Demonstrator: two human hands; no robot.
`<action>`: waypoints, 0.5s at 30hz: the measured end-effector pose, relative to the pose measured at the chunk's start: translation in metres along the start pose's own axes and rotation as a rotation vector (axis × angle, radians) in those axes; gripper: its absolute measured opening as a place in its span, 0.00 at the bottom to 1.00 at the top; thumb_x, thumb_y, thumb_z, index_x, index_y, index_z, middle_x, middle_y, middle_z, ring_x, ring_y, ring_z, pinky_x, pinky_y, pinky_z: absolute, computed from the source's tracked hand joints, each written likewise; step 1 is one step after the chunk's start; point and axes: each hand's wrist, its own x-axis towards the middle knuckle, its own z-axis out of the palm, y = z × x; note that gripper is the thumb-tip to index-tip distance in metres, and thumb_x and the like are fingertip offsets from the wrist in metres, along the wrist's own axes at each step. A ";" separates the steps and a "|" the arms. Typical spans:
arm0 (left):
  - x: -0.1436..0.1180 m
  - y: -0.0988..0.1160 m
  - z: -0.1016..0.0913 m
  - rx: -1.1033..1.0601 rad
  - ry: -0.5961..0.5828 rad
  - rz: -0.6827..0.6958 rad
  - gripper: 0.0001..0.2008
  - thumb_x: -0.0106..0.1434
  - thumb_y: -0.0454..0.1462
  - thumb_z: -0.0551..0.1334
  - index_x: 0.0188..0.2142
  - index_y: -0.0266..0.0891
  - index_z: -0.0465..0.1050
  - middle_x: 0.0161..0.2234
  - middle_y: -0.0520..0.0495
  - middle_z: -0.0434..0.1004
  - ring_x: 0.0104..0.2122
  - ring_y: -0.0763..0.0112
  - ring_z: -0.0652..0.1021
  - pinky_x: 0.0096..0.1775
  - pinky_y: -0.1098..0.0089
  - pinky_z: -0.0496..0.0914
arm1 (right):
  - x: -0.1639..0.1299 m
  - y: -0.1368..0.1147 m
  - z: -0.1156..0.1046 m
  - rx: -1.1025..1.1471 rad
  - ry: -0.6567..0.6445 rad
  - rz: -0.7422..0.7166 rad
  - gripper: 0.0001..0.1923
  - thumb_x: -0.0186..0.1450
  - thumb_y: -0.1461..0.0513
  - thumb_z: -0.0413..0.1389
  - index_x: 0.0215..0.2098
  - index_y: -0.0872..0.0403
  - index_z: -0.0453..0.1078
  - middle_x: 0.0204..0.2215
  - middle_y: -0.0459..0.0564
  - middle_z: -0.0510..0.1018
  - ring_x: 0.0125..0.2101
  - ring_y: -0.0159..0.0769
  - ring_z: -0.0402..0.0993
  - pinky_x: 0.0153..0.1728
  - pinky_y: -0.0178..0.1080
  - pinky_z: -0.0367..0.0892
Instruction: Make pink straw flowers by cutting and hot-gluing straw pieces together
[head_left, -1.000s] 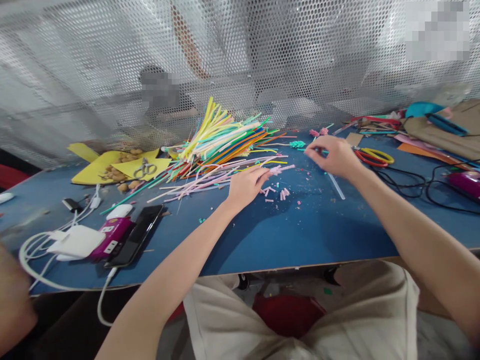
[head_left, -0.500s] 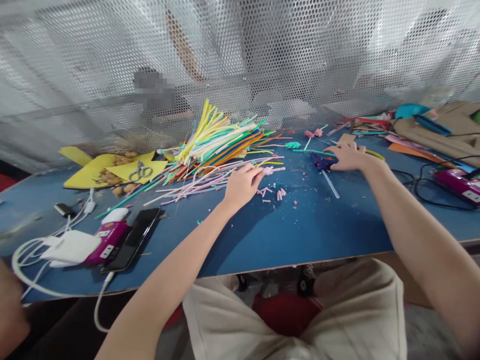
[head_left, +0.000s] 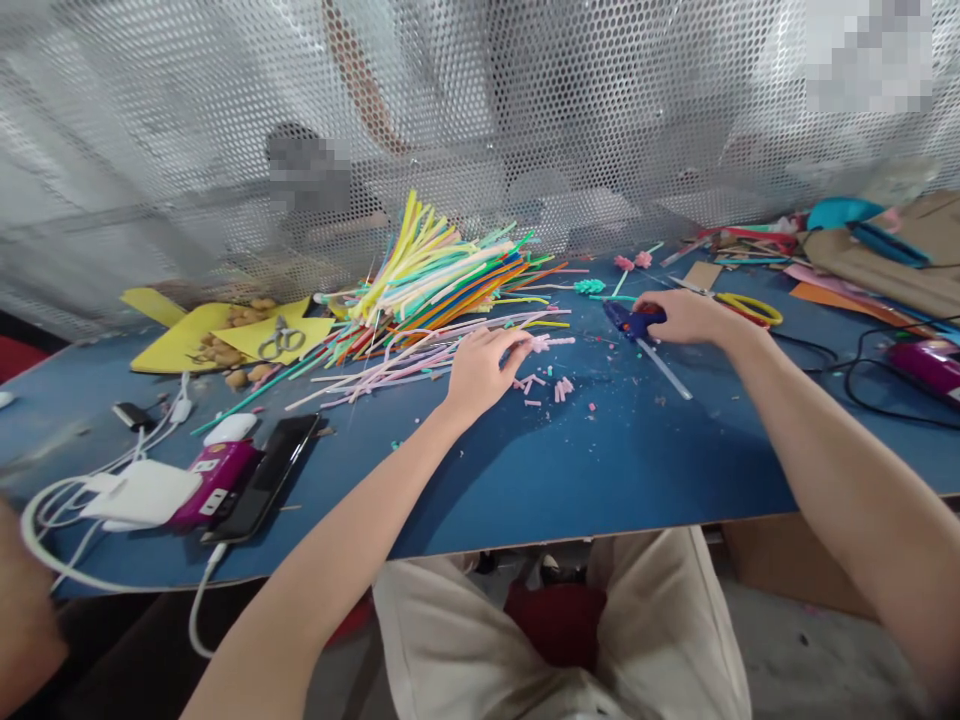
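Observation:
My left hand (head_left: 482,368) pinches a pale pink fuzzy pipe-cleaner piece (head_left: 553,342) just above the table, its tip pointing right. Short cut pink bits (head_left: 562,388) lie below those fingertips. To the right, my right hand (head_left: 684,318) has its fingers closed around a dark blue glue gun (head_left: 624,321); part of the gun is hidden by the fingers. A clear glue stick (head_left: 666,372) sticks out of it toward me. Behind the gun lie a teal fuzzy leaf-like piece (head_left: 589,287) and pink fuzzy flowers (head_left: 643,260) on a stem.
A heap of coloured pipe cleaners (head_left: 450,285) lies at the back. Grey scissors (head_left: 281,342) rest on yellow sheets; yellow-handled scissors (head_left: 752,308) lie right. A phone (head_left: 266,480), purple power strip (head_left: 217,485) and white cables are at left. A perforated metal screen (head_left: 570,130) stands behind.
My right hand has closed its fingers around the glue gun and shifted it slightly left. The yellow-handled scissors are less covered now. My left hand stays nearly still with the pink piece.

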 end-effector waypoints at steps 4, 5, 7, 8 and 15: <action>0.000 -0.001 0.003 0.015 -0.003 0.006 0.14 0.73 0.47 0.58 0.46 0.46 0.79 0.44 0.50 0.84 0.44 0.64 0.80 0.49 0.62 0.68 | -0.010 -0.020 -0.014 0.185 0.181 -0.093 0.20 0.59 0.58 0.59 0.50 0.51 0.73 0.41 0.52 0.82 0.39 0.42 0.76 0.41 0.39 0.66; 0.000 0.000 0.002 0.014 -0.002 0.016 0.13 0.73 0.47 0.58 0.46 0.47 0.79 0.44 0.51 0.84 0.44 0.64 0.80 0.50 0.62 0.68 | -0.012 -0.025 -0.017 0.183 0.223 -0.095 0.19 0.60 0.56 0.60 0.49 0.52 0.74 0.39 0.53 0.82 0.37 0.41 0.76 0.39 0.39 0.65; 0.000 0.002 0.001 0.014 0.012 0.039 0.13 0.73 0.47 0.58 0.46 0.48 0.79 0.44 0.51 0.84 0.44 0.65 0.79 0.50 0.62 0.68 | -0.017 -0.036 -0.022 0.145 0.303 -0.088 0.17 0.63 0.52 0.60 0.46 0.52 0.75 0.35 0.53 0.81 0.33 0.39 0.74 0.36 0.39 0.62; 0.000 0.002 0.000 0.016 0.025 0.046 0.12 0.73 0.47 0.59 0.46 0.48 0.79 0.44 0.51 0.84 0.43 0.65 0.79 0.50 0.62 0.68 | -0.019 -0.040 -0.024 0.129 0.343 -0.090 0.17 0.65 0.50 0.58 0.44 0.52 0.75 0.33 0.54 0.81 0.32 0.39 0.74 0.35 0.39 0.62; 0.000 0.001 -0.002 0.043 0.089 0.027 0.13 0.73 0.47 0.59 0.46 0.46 0.79 0.43 0.50 0.85 0.42 0.64 0.80 0.50 0.61 0.68 | -0.037 -0.067 -0.035 0.233 0.504 -0.283 0.22 0.66 0.45 0.58 0.29 0.53 0.74 0.18 0.48 0.72 0.23 0.34 0.68 0.33 0.39 0.62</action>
